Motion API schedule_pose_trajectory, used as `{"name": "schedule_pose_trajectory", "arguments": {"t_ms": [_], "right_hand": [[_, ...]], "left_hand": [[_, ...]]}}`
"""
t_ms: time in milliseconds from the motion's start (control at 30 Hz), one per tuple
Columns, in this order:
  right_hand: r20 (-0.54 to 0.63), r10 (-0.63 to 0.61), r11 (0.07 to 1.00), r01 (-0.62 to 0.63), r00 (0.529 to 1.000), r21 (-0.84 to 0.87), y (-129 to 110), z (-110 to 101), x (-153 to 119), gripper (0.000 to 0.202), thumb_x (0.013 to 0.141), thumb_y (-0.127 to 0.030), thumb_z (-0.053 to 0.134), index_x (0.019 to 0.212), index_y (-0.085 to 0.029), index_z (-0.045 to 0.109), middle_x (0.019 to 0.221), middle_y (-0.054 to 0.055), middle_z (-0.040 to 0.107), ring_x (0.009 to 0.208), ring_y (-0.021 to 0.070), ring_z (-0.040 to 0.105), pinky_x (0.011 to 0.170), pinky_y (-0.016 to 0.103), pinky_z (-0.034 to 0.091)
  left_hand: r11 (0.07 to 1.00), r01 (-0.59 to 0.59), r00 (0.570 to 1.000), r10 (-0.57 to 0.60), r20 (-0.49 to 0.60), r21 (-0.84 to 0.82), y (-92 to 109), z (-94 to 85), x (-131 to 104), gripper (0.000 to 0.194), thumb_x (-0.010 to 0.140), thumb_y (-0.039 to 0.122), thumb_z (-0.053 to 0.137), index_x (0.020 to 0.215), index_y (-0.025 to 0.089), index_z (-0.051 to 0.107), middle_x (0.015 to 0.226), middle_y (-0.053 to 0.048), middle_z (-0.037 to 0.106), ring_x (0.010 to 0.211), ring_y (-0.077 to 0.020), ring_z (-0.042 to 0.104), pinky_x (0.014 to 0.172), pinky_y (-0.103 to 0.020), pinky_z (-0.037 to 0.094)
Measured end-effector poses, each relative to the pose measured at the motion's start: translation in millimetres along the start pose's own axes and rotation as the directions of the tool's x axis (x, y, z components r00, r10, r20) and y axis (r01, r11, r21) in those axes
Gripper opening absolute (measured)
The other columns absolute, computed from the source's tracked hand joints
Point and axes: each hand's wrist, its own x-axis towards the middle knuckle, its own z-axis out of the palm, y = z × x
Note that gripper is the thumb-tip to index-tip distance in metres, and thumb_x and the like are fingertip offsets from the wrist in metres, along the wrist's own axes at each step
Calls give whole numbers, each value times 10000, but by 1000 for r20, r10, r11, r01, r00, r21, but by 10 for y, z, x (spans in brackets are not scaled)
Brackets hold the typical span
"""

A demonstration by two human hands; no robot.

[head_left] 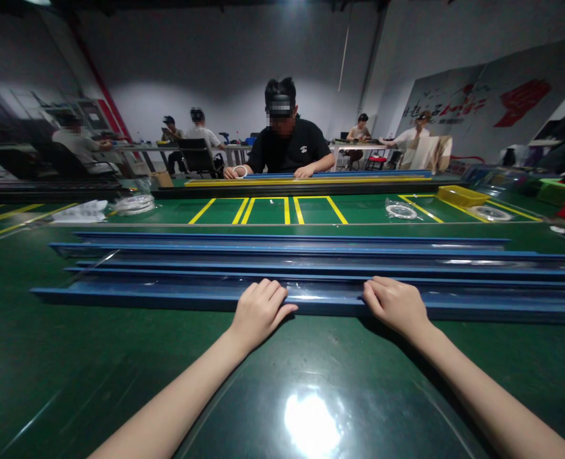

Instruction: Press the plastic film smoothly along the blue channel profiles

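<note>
Several long blue channels lie side by side across the green table, their shiny troughs facing up. My left hand (260, 310) is closed over the near wall of the closest blue channel (143, 300), with the fingertips hidden inside the trough and the thumb along the front. Farther right on the same channel, my right hand (398, 305) is also closed, its fingers curled over the edge. A bare stretch of channel shows between the two hands. Behind it rest the other blue channels (311, 262), touched by neither hand.
Across the green table (95, 363), a person (289, 146) in black bends over another blue strip, holding a white ring. Bagged white coils (134, 204), another coil (401, 210) and a yellow tray (462, 196) stand beyond the channels. Yellow tape marks (287, 210) line the surface.
</note>
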Motion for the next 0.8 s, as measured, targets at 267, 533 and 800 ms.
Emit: {"name": "schedule_pose_trajectory", "arguments": {"t_ms": [267,533,800], "right_hand": [[208,197,980,-185,958,-77,-49,-90,74,446,805,-331,291,535,-173,609,609,31,618,522,120,527,453,237,160],[205,218,975,-202,954,-98,-71,-100,90,451,793,-333,291,528,-171,617,616,47,635,529,136,542,452,237,161],[214,180,984,-176,960,-40,-64,-110,87,457,811,-325,291,509,-175,600,589,28,607,530,121,534,454,240,171]], "left_hand": [[999,20,1000,-20,-14,41,-12,14,-7,331,820,447,383,680,164,484,647,-11,519,620,-136,449,566,-265,279],[995,12,1000,-12,-9,98,8,-5,-2,352,822,461,364,653,172,472,619,-6,504,590,-133,437,542,-262,264],[989,-5,1000,8,-19,146,6,15,-2,354,829,449,359,639,177,485,616,-13,512,600,-144,435,543,-275,252]]}}
